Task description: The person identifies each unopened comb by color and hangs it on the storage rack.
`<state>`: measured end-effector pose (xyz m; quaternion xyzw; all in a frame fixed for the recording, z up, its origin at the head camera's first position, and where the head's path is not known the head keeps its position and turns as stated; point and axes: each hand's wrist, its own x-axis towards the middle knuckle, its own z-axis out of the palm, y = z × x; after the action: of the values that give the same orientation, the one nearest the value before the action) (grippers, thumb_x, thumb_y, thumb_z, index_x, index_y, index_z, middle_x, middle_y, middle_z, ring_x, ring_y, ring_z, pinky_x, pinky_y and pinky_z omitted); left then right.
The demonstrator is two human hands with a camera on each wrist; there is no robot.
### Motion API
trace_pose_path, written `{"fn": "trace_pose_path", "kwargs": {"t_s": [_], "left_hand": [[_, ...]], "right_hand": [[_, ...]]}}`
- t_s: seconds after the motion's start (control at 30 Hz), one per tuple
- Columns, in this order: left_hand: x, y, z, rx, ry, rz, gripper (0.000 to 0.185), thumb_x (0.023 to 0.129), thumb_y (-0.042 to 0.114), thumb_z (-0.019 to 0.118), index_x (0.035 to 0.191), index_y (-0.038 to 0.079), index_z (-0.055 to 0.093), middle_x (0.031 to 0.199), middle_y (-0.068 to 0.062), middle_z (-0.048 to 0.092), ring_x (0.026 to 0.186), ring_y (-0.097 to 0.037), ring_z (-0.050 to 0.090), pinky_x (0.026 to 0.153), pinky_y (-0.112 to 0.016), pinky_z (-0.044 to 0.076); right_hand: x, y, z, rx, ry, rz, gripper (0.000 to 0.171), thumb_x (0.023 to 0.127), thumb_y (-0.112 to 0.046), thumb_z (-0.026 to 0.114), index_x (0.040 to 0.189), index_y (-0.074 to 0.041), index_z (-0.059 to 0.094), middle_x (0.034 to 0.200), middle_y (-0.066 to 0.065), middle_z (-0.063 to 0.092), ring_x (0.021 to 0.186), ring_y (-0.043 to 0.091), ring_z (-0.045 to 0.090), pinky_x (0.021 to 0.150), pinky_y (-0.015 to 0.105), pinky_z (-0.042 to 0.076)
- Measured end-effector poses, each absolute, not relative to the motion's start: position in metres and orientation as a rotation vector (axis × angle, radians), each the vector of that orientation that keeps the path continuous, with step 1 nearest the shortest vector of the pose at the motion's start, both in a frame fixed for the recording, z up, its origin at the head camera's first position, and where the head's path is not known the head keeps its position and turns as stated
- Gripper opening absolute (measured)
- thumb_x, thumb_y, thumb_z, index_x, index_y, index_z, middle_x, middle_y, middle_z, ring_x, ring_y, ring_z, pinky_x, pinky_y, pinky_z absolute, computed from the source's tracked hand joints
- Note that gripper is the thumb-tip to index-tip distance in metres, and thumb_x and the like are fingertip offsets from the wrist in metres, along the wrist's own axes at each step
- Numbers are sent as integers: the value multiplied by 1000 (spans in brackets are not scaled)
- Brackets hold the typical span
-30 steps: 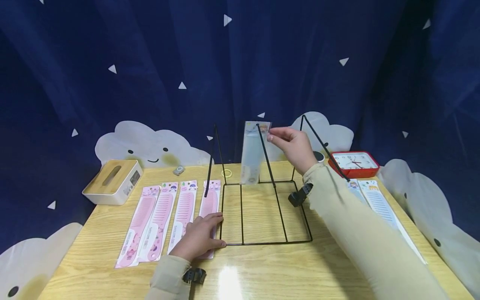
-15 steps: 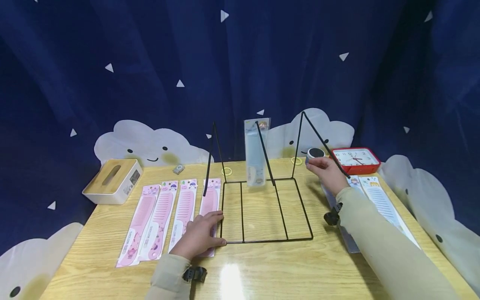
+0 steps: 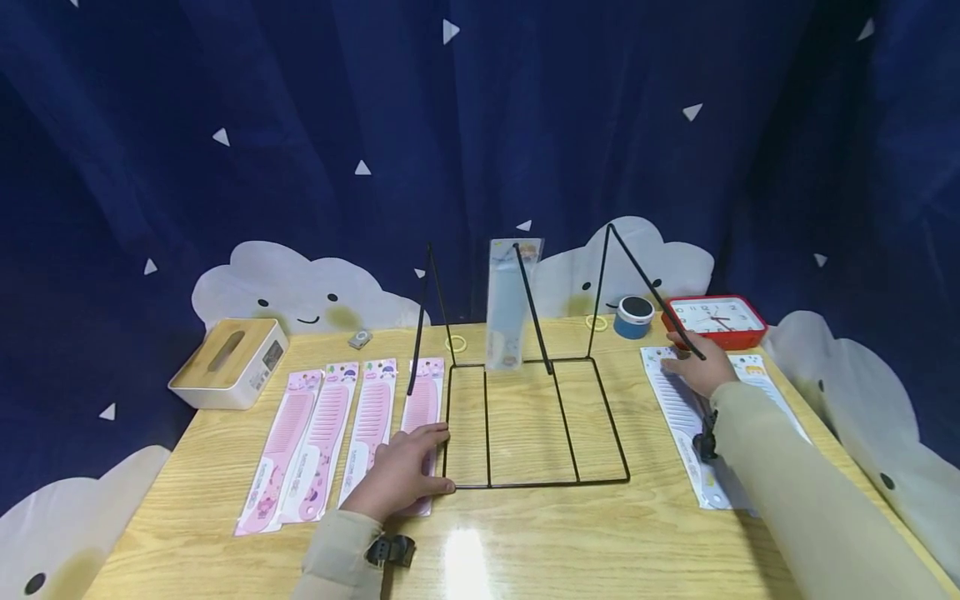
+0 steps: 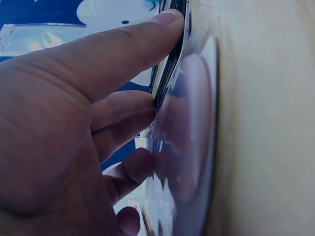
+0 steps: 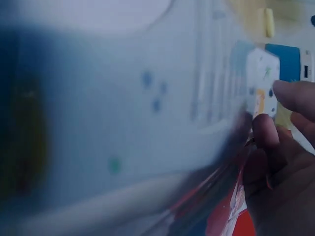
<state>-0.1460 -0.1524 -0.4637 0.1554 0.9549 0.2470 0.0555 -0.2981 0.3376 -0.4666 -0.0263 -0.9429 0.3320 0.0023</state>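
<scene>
A packaged blue comb (image 3: 504,300) hangs upright on the middle arm of a black wire rack (image 3: 566,433). My left hand (image 3: 401,471) rests at the rack's front left corner. In the left wrist view its thumb (image 4: 165,19) and fingers touch the wire, next to a pink comb packet. My right hand (image 3: 708,375) is over the top of the blue comb packets (image 3: 678,408) at the right. In the right wrist view, thumb and forefinger stand apart beside a blurred packet (image 5: 162,113); I see no grip on it. The sleeve and hand hide part of the packets.
Several packaged pink combs (image 3: 326,425) lie in a row left of the rack. A tissue box (image 3: 247,375) stands at the back left. Behind are a blue round speaker (image 3: 632,327), a red clock (image 3: 738,335), and yellow rings (image 3: 456,342). The rack's right arm slants over my right hand.
My right hand has let go of the hung comb packet and moved right and down to the blue packets on the table. My left hand has stayed on the rack.
</scene>
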Motion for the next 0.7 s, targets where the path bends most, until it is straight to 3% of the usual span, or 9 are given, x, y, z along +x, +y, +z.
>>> {"fn": "trace_pose_path", "kwargs": {"t_s": [0.23, 0.4, 0.6, 0.7], "left_hand": [[-147, -153, -465, 468, 2894, 739, 77, 75, 37, 87, 140, 9, 58, 152, -1, 49, 114, -25, 51, 86, -51, 37], [-148, -152, -465, 473, 2895, 746, 78, 74, 37, 88, 140, 9, 58, 152, -1, 49, 114, -25, 51, 87, -50, 37], [-147, -151, -464, 482, 2899, 747, 77, 73, 36, 89, 139, 8, 59, 151, -1, 50, 111, -25, 52, 86, -48, 37], [-147, -152, -464, 474, 2903, 747, 77, 73, 35, 89, 138, 8, 59, 151, -1, 50, 111, -26, 52, 85, -48, 37]], "right_hand": [[-301, 338, -471, -121, -3047, 932, 55, 91, -14, 70, 139, 3, 50, 129, 31, 55, 120, 43, 51, 102, 60, 37], [-301, 341, -472, -167, -3004, 933, 46, 91, -13, 69, 132, 3, 56, 120, 29, 59, 108, 42, 53, 96, 59, 40], [-299, 345, -474, -154, -2943, 913, 28, 93, -22, 67, 109, 1, 68, 97, 18, 67, 87, 33, 56, 74, 42, 43], [-297, 337, -467, -81, -2940, 938, 26, 96, -28, 64, 104, -4, 69, 94, 13, 67, 85, 29, 54, 71, 36, 40]]}}
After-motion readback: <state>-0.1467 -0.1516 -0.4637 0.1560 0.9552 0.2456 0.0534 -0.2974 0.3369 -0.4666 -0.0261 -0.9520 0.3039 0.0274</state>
